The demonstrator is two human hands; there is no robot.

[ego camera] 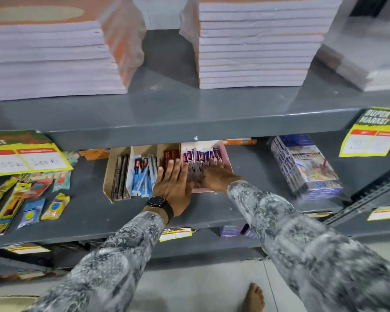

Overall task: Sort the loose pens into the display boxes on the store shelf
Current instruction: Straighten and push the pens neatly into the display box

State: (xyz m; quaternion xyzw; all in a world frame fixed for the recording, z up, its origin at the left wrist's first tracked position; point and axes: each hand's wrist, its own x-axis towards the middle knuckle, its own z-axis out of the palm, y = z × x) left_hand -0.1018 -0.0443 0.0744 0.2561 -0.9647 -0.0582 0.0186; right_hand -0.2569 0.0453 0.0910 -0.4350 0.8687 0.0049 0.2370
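A pink display box (225, 156) on the grey middle shelf (257, 174) holds several purple-capped pens (198, 157). My left hand (175, 183) lies flat, fingers together, against the box's left side, partly over a brown box of red-wrapped pens (170, 154). My right hand (215, 174) rests palm down inside the pink box on the pens, fingers spread. Further left, a cardboard box holds blue-and-white pens (143, 174), and a brown box (109, 174) beside it holds dark pens (121, 176). Neither hand visibly grips a pen.
Stacks of notebooks (252, 48) fill the shelf above. A blue pack of colouring sets (306, 167) lies to the right, and small packets (29, 199) lie to the left. Yellow price tags (25, 157) hang from shelf edges. A bare foot (254, 298) stands on the floor.
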